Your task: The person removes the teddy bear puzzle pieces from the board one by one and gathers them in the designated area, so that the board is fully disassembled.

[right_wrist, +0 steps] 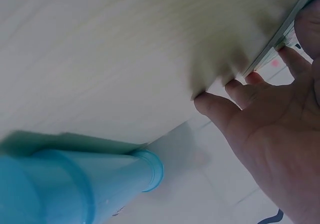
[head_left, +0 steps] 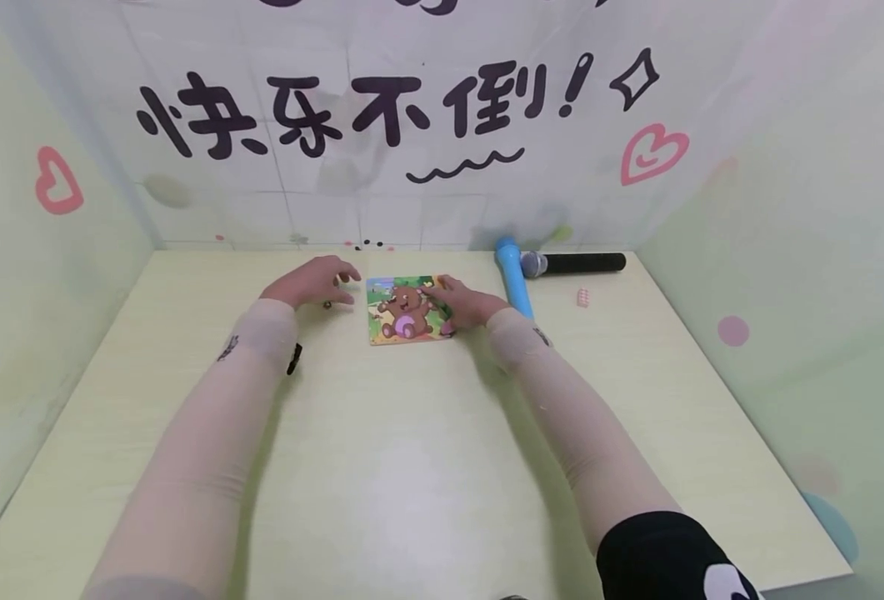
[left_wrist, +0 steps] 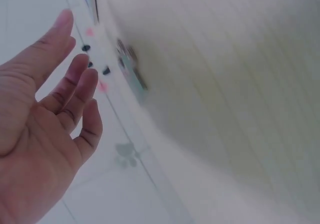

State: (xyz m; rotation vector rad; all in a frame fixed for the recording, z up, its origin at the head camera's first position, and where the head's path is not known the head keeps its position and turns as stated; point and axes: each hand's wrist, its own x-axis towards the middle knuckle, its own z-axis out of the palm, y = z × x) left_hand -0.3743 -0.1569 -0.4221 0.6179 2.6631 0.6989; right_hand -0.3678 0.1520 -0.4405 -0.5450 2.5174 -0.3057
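Note:
A square picture board [head_left: 406, 310] with a cartoon brown bear lies near the back middle of the table. My right hand [head_left: 466, 302] rests at its right side, fingertips over the picture and thumb by the near right corner. In the right wrist view, the fingers [right_wrist: 212, 106] reach down to the tabletop beside the board's edge [right_wrist: 275, 36]. To the board's left, my left hand [head_left: 312, 282] hovers with loosely bent fingers and nothing held. Under it sits a small dark thing [head_left: 327, 305]; the left wrist view shows a small blurred teal-and-brown thing [left_wrist: 131, 66].
A blue microphone [head_left: 514, 279] stretches along the table right of my right hand. Behind it lies a black microphone [head_left: 580, 264] with a grey head. A small pink-and-white piece [head_left: 583, 297] is farther right. Printed walls [head_left: 427, 221] close off the back and sides.

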